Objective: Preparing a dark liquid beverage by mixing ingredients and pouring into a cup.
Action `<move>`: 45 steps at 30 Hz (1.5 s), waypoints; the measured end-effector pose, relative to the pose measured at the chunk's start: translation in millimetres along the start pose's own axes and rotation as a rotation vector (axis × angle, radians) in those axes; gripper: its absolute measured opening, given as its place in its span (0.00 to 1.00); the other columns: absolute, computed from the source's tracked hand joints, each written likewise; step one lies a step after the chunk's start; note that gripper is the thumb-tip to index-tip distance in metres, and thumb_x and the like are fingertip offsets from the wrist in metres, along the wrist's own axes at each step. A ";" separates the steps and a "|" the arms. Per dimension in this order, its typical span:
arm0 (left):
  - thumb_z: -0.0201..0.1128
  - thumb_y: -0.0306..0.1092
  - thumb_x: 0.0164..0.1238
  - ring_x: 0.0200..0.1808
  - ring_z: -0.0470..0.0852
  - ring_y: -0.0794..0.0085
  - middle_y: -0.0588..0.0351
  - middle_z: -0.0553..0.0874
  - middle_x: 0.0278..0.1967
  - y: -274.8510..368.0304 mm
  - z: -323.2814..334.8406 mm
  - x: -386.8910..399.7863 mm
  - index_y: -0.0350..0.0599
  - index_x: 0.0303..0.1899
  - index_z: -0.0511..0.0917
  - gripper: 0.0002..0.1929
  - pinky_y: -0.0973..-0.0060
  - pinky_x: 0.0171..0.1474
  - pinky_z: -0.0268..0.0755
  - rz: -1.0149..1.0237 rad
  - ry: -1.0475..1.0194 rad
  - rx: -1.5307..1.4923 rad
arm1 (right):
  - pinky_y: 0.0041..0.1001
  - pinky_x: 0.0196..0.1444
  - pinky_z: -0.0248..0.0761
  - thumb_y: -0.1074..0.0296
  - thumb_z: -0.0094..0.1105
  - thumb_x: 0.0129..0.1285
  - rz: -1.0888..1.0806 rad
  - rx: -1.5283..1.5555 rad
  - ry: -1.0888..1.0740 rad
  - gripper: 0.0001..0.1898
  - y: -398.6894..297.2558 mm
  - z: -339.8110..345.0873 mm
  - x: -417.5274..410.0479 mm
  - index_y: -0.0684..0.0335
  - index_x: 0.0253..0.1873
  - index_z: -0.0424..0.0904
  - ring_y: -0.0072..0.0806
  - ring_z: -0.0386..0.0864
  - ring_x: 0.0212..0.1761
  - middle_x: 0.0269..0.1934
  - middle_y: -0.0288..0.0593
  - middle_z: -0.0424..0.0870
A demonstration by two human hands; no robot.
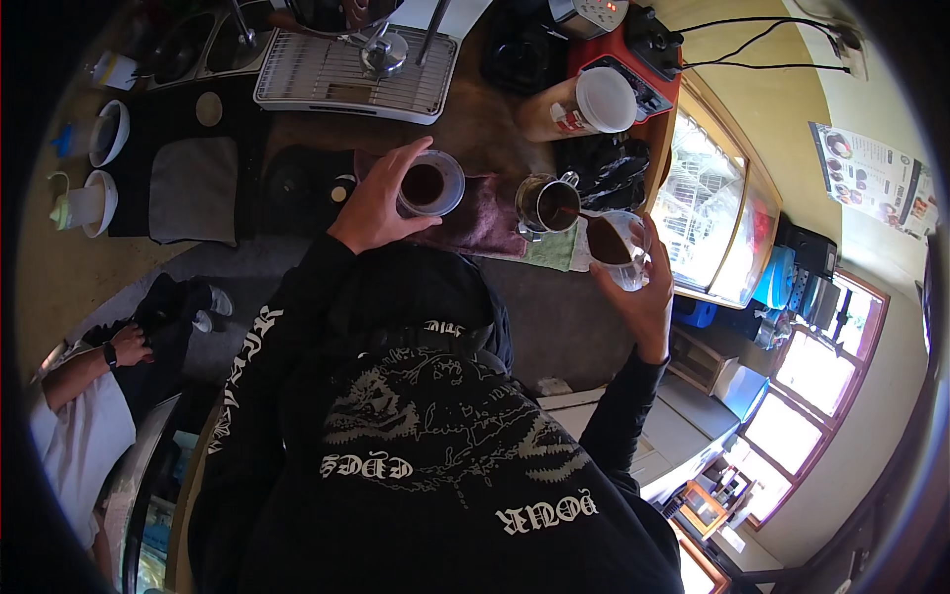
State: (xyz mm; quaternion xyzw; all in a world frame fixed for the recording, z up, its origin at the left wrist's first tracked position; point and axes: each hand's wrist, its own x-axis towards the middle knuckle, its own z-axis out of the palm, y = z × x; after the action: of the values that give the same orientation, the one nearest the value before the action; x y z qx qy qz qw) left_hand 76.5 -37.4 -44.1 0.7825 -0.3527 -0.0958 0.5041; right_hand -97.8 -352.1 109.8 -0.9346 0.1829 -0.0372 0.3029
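My left hand [382,200] is closed around a clear plastic cup [432,184] with dark brown contents, over the counter near a folded maroon cloth [475,215]. My right hand [644,278] holds a second clear plastic cup [631,271], tipped towards a metal pitcher [548,204]. Dark brown liquid shows inside this tilted cup, and a thin dark stream runs between it and the pitcher's mouth. The pitcher stands upright between my hands, beside the maroon cloth and a green cloth [549,251]. Its inside looks dark.
An espresso machine's drip tray [326,74] lies beyond my left hand. A lidded plastic tub [605,100] stands by a red appliance [653,59]. At the right is a glass display case [701,200]. A person [89,401] in a white top is at the lower left.
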 end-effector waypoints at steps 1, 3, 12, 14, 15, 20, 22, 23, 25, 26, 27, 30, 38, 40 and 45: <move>0.83 0.37 0.50 0.70 0.73 0.50 0.45 0.73 0.68 0.2 -0.2 0.2 0.48 0.78 0.58 0.54 0.59 0.72 0.68 0.002 0.000 -0.004 | 0.40 0.63 0.77 0.65 0.81 0.50 0.001 0.000 0.001 0.49 0.4 0.5 0.1 0.63 0.78 0.64 0.43 0.80 0.65 0.61 0.55 0.80; 0.83 0.37 0.50 0.70 0.73 0.50 0.45 0.73 0.68 0.8 -0.3 0.6 0.47 0.78 0.58 0.54 0.59 0.72 0.67 0.005 0.000 -0.008 | 0.40 0.64 0.77 0.65 0.81 0.51 0.010 0.010 -0.019 0.49 1.7 1.8 0.3 0.63 0.78 0.64 0.42 0.80 0.65 0.61 0.55 0.79; 0.83 0.37 0.50 0.70 0.72 0.51 0.45 0.73 0.69 -0.5 0.6 0.1 0.47 0.78 0.58 0.54 0.59 0.72 0.67 0.015 0.007 -0.001 | 0.40 0.65 0.75 0.62 0.81 0.50 -0.008 0.001 -0.022 0.49 8.7 12.6 1.2 0.63 0.78 0.64 0.43 0.80 0.65 0.61 0.55 0.80; 0.83 0.37 0.50 0.71 0.72 0.51 0.45 0.73 0.69 -1.1 0.6 -0.3 0.47 0.78 0.58 0.54 0.59 0.73 0.66 0.032 0.016 0.007 | 0.40 0.65 0.74 0.62 0.81 0.50 -0.022 -0.003 -0.018 0.49 15.0 14.8 1.3 0.62 0.78 0.64 0.43 0.80 0.65 0.62 0.56 0.80; 0.83 0.37 0.50 0.71 0.72 0.51 0.45 0.73 0.69 -0.6 0.4 0.0 0.47 0.78 0.58 0.54 0.59 0.73 0.66 0.033 0.015 0.007 | 0.40 0.65 0.74 0.62 0.81 0.50 -0.034 -0.008 -0.014 0.50 16.7 15.6 1.1 0.62 0.78 0.64 0.44 0.80 0.65 0.62 0.56 0.80; 0.83 0.37 0.50 0.71 0.72 0.51 0.45 0.73 0.69 -0.8 0.3 -0.7 0.47 0.78 0.58 0.54 0.59 0.73 0.66 0.012 0.005 -0.013 | 0.40 0.66 0.74 0.62 0.81 0.50 -0.009 0.013 -0.027 0.50 17.4 18.5 2.0 0.62 0.78 0.63 0.44 0.80 0.65 0.63 0.56 0.80; 0.84 0.37 0.50 0.72 0.71 0.52 0.44 0.73 0.69 -1.8 0.9 -1.0 0.45 0.78 0.58 0.54 0.59 0.74 0.64 0.003 0.000 -0.023 | 0.40 0.66 0.74 0.62 0.81 0.50 -0.001 0.022 -0.030 0.50 18.4 19.5 2.2 0.62 0.78 0.63 0.44 0.80 0.65 0.63 0.56 0.80; 0.84 0.37 0.50 0.72 0.71 0.54 0.44 0.73 0.69 -2.4 1.1 -1.2 0.43 0.78 0.58 0.54 0.59 0.75 0.62 -0.007 -0.005 -0.033 | 0.40 0.66 0.74 0.62 0.81 0.50 -0.005 0.006 -0.033 0.50 18.3 19.7 2.3 0.62 0.78 0.63 0.44 0.80 0.65 0.63 0.57 0.80; 0.84 0.37 0.50 0.72 0.71 0.54 0.44 0.73 0.69 -1.8 0.5 -1.0 0.43 0.78 0.58 0.54 0.59 0.75 0.62 -0.009 -0.006 -0.035 | 0.40 0.65 0.74 0.62 0.81 0.50 -0.009 -0.009 -0.037 0.50 18.5 20.3 2.9 0.62 0.78 0.63 0.43 0.80 0.66 0.63 0.57 0.80; 0.84 0.37 0.50 0.72 0.71 0.54 0.44 0.73 0.69 -1.4 0.3 -0.9 0.43 0.78 0.58 0.54 0.59 0.74 0.62 -0.012 -0.008 -0.037 | 0.40 0.66 0.74 0.62 0.81 0.50 -0.005 0.000 -0.036 0.50 18.9 21.1 3.5 0.62 0.78 0.63 0.43 0.80 0.65 0.63 0.57 0.80; 0.84 0.37 0.50 0.72 0.71 0.54 0.44 0.73 0.69 -1.5 0.4 -1.1 0.43 0.78 0.58 0.54 0.59 0.74 0.62 -0.012 -0.008 -0.037 | 0.40 0.66 0.74 0.62 0.81 0.50 -0.001 0.010 -0.034 0.50 19.1 22.1 4.1 0.62 0.78 0.63 0.43 0.80 0.65 0.63 0.57 0.80; 0.84 0.37 0.50 0.72 0.71 0.54 0.44 0.73 0.69 -1.7 0.8 -1.4 0.43 0.78 0.58 0.54 0.59 0.74 0.62 -0.004 -0.004 -0.026 | 0.39 0.66 0.74 0.63 0.81 0.50 -0.009 0.021 -0.026 0.50 19.2 24.5 5.9 0.62 0.78 0.63 0.43 0.80 0.65 0.62 0.56 0.80; 0.84 0.36 0.50 0.72 0.71 0.54 0.44 0.72 0.70 0.2 0.0 -1.6 0.43 0.78 0.58 0.53 0.59 0.75 0.62 -0.019 -0.013 -0.028 | 0.40 0.63 0.75 0.62 0.80 0.51 -0.039 0.001 -0.029 0.49 16.9 28.5 10.0 0.61 0.78 0.63 0.43 0.81 0.62 0.59 0.53 0.80; 0.84 0.36 0.50 0.72 0.71 0.54 0.44 0.72 0.70 0.1 0.7 -2.1 0.43 0.78 0.58 0.53 0.59 0.75 0.62 -0.025 -0.012 -0.028 | 0.40 0.62 0.75 0.62 0.80 0.51 -0.047 -0.006 -0.030 0.49 16.8 28.7 10.1 0.61 0.78 0.63 0.44 0.81 0.61 0.59 0.53 0.80; 0.84 0.36 0.50 0.72 0.71 0.54 0.44 0.72 0.70 -0.6 1.2 -2.2 0.43 0.78 0.58 0.53 0.60 0.75 0.62 -0.016 -0.006 -0.035 | 0.40 0.62 0.75 0.62 0.80 0.50 -0.041 -0.013 -0.037 0.49 14.7 25.7 8.2 0.61 0.78 0.64 0.44 0.81 0.61 0.59 0.53 0.80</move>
State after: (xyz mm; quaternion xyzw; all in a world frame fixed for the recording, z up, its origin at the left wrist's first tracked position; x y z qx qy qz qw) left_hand 74.5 -36.8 -45.6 0.7760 -0.3463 -0.1083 0.5159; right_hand -90.2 -351.9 80.1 -0.9406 0.1585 -0.0250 0.2992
